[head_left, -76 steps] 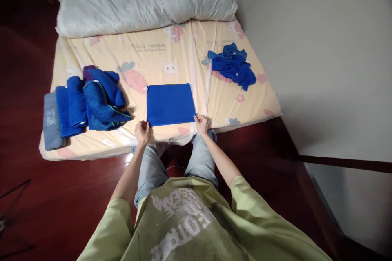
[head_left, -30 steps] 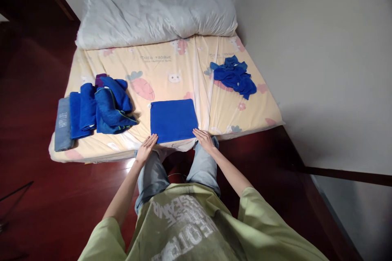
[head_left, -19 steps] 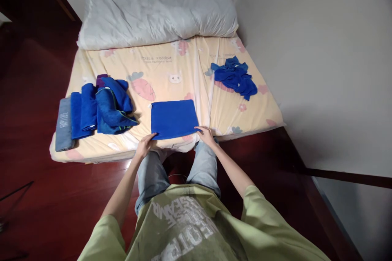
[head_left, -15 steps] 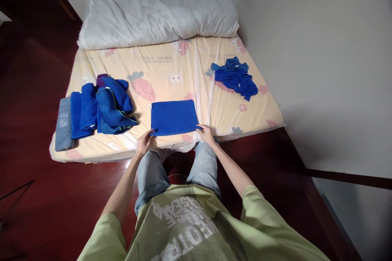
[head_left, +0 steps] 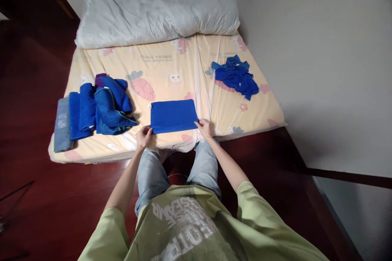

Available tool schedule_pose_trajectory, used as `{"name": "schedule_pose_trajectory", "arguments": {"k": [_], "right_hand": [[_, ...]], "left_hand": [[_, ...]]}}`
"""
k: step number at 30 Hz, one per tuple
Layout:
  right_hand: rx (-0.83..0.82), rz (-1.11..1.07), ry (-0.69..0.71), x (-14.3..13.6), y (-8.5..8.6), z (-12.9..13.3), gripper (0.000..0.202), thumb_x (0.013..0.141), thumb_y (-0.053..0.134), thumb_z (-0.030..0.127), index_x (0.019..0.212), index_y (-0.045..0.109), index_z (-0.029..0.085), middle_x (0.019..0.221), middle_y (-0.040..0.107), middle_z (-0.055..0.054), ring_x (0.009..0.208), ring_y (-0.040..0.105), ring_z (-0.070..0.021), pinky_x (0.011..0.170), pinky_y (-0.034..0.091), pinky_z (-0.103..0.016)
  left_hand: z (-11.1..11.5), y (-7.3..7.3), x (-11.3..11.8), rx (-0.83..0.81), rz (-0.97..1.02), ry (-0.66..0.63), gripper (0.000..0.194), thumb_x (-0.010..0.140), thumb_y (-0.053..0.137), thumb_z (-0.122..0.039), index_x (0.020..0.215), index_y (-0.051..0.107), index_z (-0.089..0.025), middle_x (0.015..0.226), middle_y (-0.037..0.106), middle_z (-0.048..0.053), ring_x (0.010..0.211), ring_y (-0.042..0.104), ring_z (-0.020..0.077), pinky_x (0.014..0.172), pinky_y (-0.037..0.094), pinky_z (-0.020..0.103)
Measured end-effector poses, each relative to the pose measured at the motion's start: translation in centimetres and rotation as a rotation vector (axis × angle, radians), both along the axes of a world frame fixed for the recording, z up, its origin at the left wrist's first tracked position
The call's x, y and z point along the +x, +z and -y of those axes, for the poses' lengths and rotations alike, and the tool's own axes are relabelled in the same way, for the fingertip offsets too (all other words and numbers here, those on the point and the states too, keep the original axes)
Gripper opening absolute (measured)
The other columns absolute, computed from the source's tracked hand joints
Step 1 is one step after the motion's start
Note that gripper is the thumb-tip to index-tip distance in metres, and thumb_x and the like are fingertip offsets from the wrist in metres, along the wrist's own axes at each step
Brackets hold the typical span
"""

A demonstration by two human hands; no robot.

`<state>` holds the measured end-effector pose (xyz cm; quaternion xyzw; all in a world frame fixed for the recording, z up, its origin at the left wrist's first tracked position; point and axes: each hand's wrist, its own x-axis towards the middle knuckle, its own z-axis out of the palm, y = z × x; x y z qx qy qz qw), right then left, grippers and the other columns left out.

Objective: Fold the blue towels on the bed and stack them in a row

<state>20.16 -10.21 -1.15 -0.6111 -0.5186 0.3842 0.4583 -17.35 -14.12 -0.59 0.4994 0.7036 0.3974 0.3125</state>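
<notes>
A blue towel [head_left: 174, 116] lies flat as a neat rectangle near the front edge of the bed, with a small white tag at its far left corner. My left hand [head_left: 143, 136] pinches its near left corner between thumb and fingers. At the near right corner, my right hand [head_left: 203, 128] grips the cloth the same way. Left of it, rolled or folded blue towels [head_left: 87, 106] stand in a row beside a grey one [head_left: 63, 124] with white lettering. A looser blue towel with green edging [head_left: 112, 110] rests against them.
A crumpled heap of blue cloths [head_left: 237, 75] sits on the bed's right side. A puffy grey-white quilt [head_left: 159, 4] covers the far end of the patterned bed sheet [head_left: 171, 65]. A pale wall [head_left: 321, 57] borders the bed on the right. The floor [head_left: 76, 200] is dark red.
The towel's near edge has moved slightly away from me, and both hands have moved with it, their fingers now closed more plainly on the corners.
</notes>
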Motion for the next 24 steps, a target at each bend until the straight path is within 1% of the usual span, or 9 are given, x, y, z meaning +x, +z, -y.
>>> {"name": "schedule_pose_trajectory", "arguments": {"k": [5,11,16,19,22,24], "right_hand": [[-0.026,0.006,-0.037,-0.2,0.3,-0.7,0.045,0.073,0.076,0.062,0.078,0.068,0.018,0.072,0.072,-0.007,0.069,0.069,-0.0215,0.066,0.056,-0.031],[-0.076,0.042,-0.067,0.1,0.4,-1.1,0.037,0.071,0.08,0.053,0.076,0.07,0.018,0.074,0.075,-0.011,0.07,0.073,-0.025,0.066,0.059,-0.034],[-0.082,0.077,-0.081,0.3,0.2,-1.2,0.039,0.07,0.081,0.056,0.075,0.071,0.019,0.077,0.078,-0.012,0.073,0.075,-0.0268,0.069,0.061,-0.036],[-0.082,0.089,-0.097,0.0,0.2,-1.4,0.042,0.069,0.081,0.059,0.075,0.071,0.019,0.077,0.078,-0.013,0.073,0.075,-0.0277,0.068,0.062,-0.037],[-0.099,0.114,-0.11,-0.4,0.4,-1.4,0.043,0.072,0.08,0.059,0.08,0.072,0.017,0.078,0.077,-0.014,0.074,0.075,-0.0281,0.069,0.063,-0.038],[-0.085,0.173,-0.128,-0.4,0.9,-1.1,0.044,0.078,0.077,0.056,0.09,0.074,0.014,0.083,0.077,-0.016,0.077,0.075,-0.0287,0.073,0.064,-0.041]], "left_hand": [[-0.4,0.0,0.1,-0.052,-0.028,0.017,0.038,0.085,0.068,-0.045,0.109,0.072,-0.016,0.097,0.079,0.01,0.094,0.077,0.0246,0.09,0.06,0.035],[-0.5,0.0,0.0,-0.062,-0.053,0.038,0.037,0.084,0.068,-0.046,0.105,0.073,-0.017,0.093,0.08,0.009,0.092,0.077,0.025,0.089,0.06,0.035],[-0.5,0.0,0.0,-0.05,-0.044,0.039,0.038,0.083,0.068,-0.048,0.104,0.073,-0.017,0.093,0.08,0.01,0.092,0.077,0.0256,0.087,0.06,0.035],[-0.6,-0.1,0.2,-0.053,-0.047,0.045,0.038,0.083,0.068,-0.048,0.104,0.073,-0.017,0.092,0.079,0.01,0.092,0.077,0.0261,0.088,0.06,0.036],[-0.6,0.0,0.5,-0.055,-0.064,0.039,0.036,0.086,0.067,-0.046,0.106,0.072,-0.017,0.093,0.079,0.01,0.091,0.077,0.0256,0.091,0.06,0.038],[-0.4,0.5,0.6,-0.003,-0.11,0.033,0.038,0.089,0.064,-0.045,0.113,0.07,-0.016,0.099,0.078,0.012,0.093,0.076,0.0258,0.091,0.06,0.04]]}}
